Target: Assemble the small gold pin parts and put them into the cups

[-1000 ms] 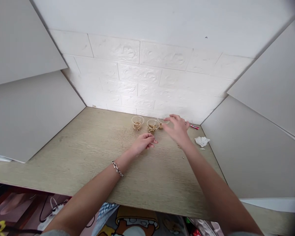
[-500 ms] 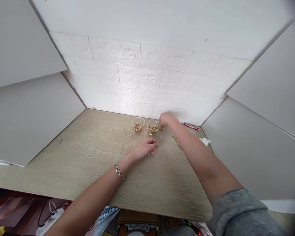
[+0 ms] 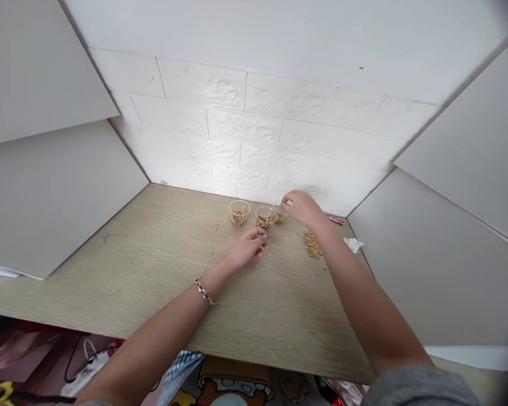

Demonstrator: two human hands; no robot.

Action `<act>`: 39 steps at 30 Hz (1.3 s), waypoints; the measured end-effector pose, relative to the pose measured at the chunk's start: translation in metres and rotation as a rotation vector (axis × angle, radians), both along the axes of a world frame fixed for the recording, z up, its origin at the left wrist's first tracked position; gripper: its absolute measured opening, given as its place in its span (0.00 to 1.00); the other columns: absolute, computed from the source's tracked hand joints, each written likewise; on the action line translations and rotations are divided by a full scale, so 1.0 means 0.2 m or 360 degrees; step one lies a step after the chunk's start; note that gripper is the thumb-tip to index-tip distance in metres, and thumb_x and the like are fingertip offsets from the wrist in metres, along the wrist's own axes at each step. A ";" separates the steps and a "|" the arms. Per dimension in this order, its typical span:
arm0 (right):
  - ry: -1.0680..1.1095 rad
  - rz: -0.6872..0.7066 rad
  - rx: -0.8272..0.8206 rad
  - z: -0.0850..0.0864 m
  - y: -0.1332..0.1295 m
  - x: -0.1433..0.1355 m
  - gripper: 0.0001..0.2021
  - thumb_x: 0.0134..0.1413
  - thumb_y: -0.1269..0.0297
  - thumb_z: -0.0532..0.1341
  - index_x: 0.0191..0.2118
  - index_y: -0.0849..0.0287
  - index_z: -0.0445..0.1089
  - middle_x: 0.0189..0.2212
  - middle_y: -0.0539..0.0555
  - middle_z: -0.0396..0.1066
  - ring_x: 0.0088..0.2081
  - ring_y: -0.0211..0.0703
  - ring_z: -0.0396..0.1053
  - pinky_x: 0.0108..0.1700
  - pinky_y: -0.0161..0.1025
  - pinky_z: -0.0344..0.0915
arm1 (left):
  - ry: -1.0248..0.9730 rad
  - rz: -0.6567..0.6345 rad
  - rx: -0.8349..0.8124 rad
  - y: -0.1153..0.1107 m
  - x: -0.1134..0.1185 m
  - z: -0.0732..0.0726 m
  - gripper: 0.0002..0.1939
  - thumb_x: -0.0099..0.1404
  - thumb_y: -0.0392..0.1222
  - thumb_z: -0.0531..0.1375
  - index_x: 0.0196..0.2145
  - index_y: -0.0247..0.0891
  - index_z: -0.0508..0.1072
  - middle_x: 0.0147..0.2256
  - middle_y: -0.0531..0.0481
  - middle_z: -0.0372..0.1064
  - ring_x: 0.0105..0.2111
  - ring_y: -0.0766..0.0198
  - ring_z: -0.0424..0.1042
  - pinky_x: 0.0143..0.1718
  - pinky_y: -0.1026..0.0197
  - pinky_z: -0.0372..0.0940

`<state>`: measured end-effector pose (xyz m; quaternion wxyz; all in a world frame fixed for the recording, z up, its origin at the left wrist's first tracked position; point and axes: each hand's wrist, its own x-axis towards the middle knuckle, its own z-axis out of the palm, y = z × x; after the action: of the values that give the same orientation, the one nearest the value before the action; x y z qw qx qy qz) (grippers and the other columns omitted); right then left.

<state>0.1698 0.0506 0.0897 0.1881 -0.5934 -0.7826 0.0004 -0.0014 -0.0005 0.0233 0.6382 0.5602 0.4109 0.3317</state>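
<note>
My left hand (image 3: 251, 246) hovers just in front of the middle clear cup (image 3: 265, 220), its thumb and fingers curled together; anything pinched there is too small to make out. Small gold-coloured pieces fill the bottom of that cup. Over the right-hand clear cup (image 3: 280, 217), my right hand (image 3: 301, 206) holds its fingertips together near the rim, and what they grip cannot be made out. More gold bits show inside this cup, partly covered by the hand. A left clear cup (image 3: 239, 214) with fine gold pieces stands farther from both hands.
Thin gold rods (image 3: 311, 246) lie in a pile beside my right forearm. Beyond it are a red tube (image 3: 336, 220) and a crumpled white tissue (image 3: 353, 245). Tiny grains (image 3: 215, 237) are scattered left of my left hand. A white brick-pattern wall (image 3: 245, 132) closes off the back.
My right hand has drawn back and to the right from the right-hand cup, staying above it. My left hand has moved slightly up toward the middle cup. More of the rod pile shows.
</note>
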 end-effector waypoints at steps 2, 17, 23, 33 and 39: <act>0.0411 0.0170 0.0243 -0.07 -0.14 -0.03 0.08 0.49 0.65 0.53 0.30 0.60 0.69 0.32 0.52 0.68 0.34 0.37 0.64 0.36 0.34 0.59 | -0.0056 0.0007 0.0023 -0.01 0.00 0.02 0.11 0.55 0.46 0.54 0.29 0.35 0.61 0.22 0.55 0.62 0.15 0.76 0.57 0.17 0.70 0.50; 0.2049 0.0165 0.0053 -0.35 -0.45 -0.18 0.06 0.42 0.62 0.60 0.28 0.57 0.69 0.32 0.52 0.66 0.31 0.37 0.64 0.33 0.37 0.63 | -0.0571 -0.0267 -0.0205 -0.04 0.00 0.03 0.14 0.48 0.45 0.62 0.28 0.31 0.70 0.25 0.51 0.64 0.21 0.76 0.58 0.24 0.69 0.52; 0.2656 0.0239 -0.0456 -0.40 -0.45 -0.21 0.07 0.40 0.61 0.62 0.29 0.55 0.71 0.27 0.49 0.68 0.25 0.33 0.63 0.31 0.37 0.63 | -0.0622 -0.0295 -0.0232 -0.06 0.01 0.04 0.14 0.49 0.44 0.62 0.31 0.31 0.72 0.25 0.49 0.66 0.22 0.74 0.59 0.25 0.69 0.53; 0.2802 0.0139 -0.0560 -0.38 -0.46 -0.22 0.08 0.38 0.61 0.63 0.29 0.57 0.71 0.24 0.49 0.70 0.25 0.35 0.65 0.31 0.38 0.64 | -0.0582 -0.0263 -0.0260 -0.05 0.00 0.05 0.15 0.47 0.45 0.63 0.29 0.31 0.72 0.25 0.48 0.67 0.22 0.74 0.60 0.24 0.69 0.53; 0.2832 0.0127 -0.0537 -0.39 -0.46 -0.22 0.07 0.38 0.62 0.63 0.28 0.56 0.71 0.25 0.49 0.70 0.26 0.34 0.65 0.30 0.37 0.64 | -0.0616 -0.0275 -0.0247 -0.05 0.00 0.05 0.13 0.48 0.44 0.63 0.28 0.30 0.72 0.25 0.48 0.67 0.23 0.73 0.61 0.24 0.69 0.53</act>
<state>0.1249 -0.0411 0.0120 0.6337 -0.3661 -0.3577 0.5800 -0.0007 -0.0111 0.0325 0.7724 0.4684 0.2556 0.3444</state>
